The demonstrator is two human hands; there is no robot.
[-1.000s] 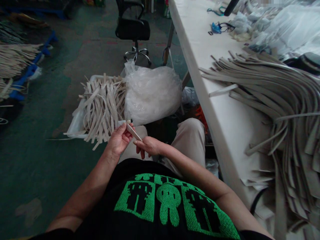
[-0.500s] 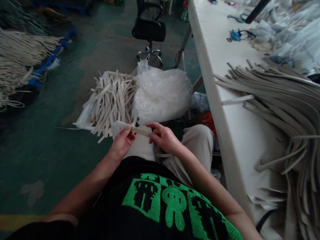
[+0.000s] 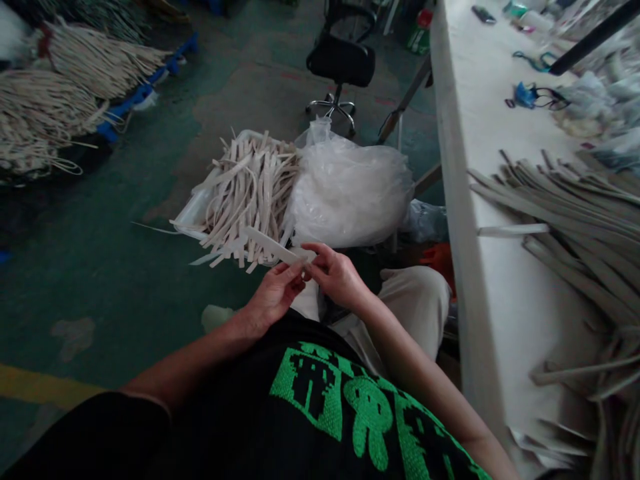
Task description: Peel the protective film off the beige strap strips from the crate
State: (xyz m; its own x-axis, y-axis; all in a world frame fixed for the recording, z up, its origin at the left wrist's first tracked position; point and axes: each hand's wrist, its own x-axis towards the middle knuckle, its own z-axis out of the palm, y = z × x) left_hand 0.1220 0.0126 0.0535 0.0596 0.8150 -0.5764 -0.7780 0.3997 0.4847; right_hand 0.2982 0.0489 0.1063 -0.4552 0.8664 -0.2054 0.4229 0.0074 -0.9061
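Note:
A flat whitish strip (image 3: 271, 247) slants up and left from my fingers, over my lap. My left hand (image 3: 280, 287) pinches it near its lower end between thumb and fingers. Close against it, my right hand (image 3: 337, 275) grips the same end with thumb and fingertips, its index finger stretched along the top. The fingertips of both hands nearly touch. Just beyond, a white bin (image 3: 193, 212) holds a heap of similar beige strips (image 3: 255, 190), many hanging over its rim.
A stuffed clear plastic bag (image 3: 353, 190) stands right of the bin. On my right runs a long white table (image 3: 493, 293) with grey strips (image 3: 575, 213) and plastic bags. A black swivel chair (image 3: 341, 63) stands ahead. Strip bundles lie on a blue pallet (image 3: 145, 93) at left.
My left hand has slid along the strip to meet my right hand at its near end. The strip now juts out to the upper left. The view has turned slightly left.

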